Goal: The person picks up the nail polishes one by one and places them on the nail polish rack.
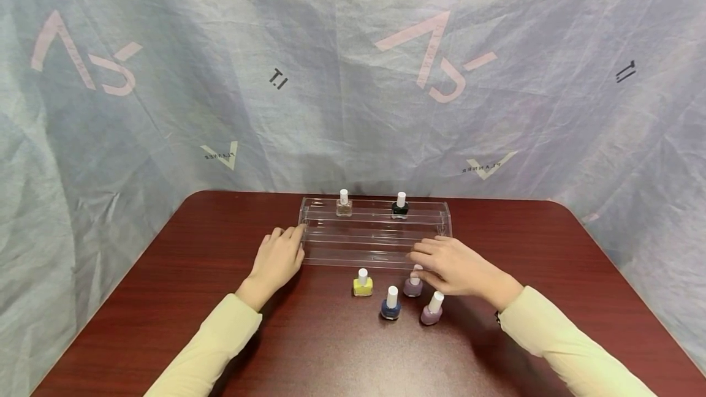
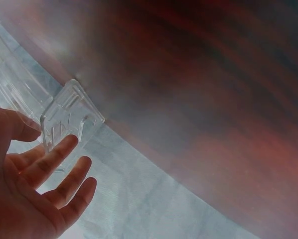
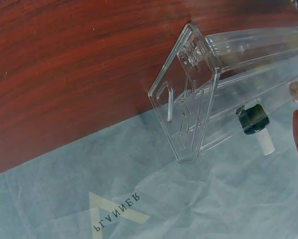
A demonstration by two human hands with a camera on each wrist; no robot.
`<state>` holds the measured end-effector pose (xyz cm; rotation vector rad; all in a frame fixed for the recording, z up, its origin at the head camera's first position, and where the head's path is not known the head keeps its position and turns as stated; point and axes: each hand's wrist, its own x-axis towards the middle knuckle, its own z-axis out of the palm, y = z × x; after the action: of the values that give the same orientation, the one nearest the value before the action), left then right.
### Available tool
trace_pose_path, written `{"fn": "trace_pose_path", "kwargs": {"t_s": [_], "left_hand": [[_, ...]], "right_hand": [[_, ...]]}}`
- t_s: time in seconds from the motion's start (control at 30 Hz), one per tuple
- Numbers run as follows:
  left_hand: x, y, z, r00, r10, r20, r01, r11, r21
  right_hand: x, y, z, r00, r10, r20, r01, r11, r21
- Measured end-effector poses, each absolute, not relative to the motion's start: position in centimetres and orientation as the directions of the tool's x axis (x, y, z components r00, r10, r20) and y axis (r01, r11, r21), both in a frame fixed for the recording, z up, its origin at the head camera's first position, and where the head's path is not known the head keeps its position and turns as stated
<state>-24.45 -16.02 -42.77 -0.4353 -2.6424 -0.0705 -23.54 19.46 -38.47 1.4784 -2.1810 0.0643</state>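
Observation:
My left hand point(image 1: 278, 256) is at the left end of a clear tiered plastic rack point(image 1: 358, 256). In the left wrist view its thumb point(image 2: 27, 127) and fingers touch the end panel point(image 2: 69, 109), the other fingers loosely spread. My right hand point(image 1: 455, 265) pinches a purple nail polish bottle point(image 1: 413, 288) by its white cap in front of the rack, with the thumb across the cap. A lighter purple bottle point(image 1: 431, 314), a blue bottle point(image 1: 390, 309) and a yellow bottle point(image 1: 363, 288) stand nearby.
On the rack's top tier stand a pale glittery bottle point(image 1: 344, 207) and a dark green bottle point(image 1: 399, 209). The rack is near the back edge of the red-brown table point(image 1: 309, 348). A grey printed cloth point(image 1: 331, 121) hangs behind and at both sides.

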Motion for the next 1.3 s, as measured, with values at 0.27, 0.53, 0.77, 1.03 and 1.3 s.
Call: {"fn": "trace_pose_path", "kwargs": {"t_s": [0.27,0.53,0.77,1.03,1.3], "left_hand": [[-24.46,-15.98,-42.71,-0.849,0.292,0.441,0.314,0.949,-0.024],[-24.34,-15.93,-42.62,-0.85,0.29,0.44,0.313,0.949,-0.021],[-24.33,-15.95,-42.62,-0.849,0.291,0.441,0.315,0.949,-0.02],[-24.41,-15.93,-42.68,-0.846,0.29,0.447,0.317,0.948,-0.015],[-24.57,-15.95,-42.82,-0.848,0.288,0.445,0.312,0.95,-0.02]], "right_hand": [[-23.44,19.45,-37.78,-0.272,-0.892,0.361,-0.889,0.377,0.262],[-23.4,19.43,-37.66,-0.264,-0.905,0.333,-0.892,0.361,0.273],[-23.28,19.58,-37.6,-0.274,-0.912,0.304,-0.898,0.356,0.259],[-23.23,19.59,-37.59,-0.256,-0.92,0.297,-0.902,0.338,0.269],[-23.29,19.51,-37.73,-0.241,-0.918,0.315,-0.91,0.326,0.255]]}}
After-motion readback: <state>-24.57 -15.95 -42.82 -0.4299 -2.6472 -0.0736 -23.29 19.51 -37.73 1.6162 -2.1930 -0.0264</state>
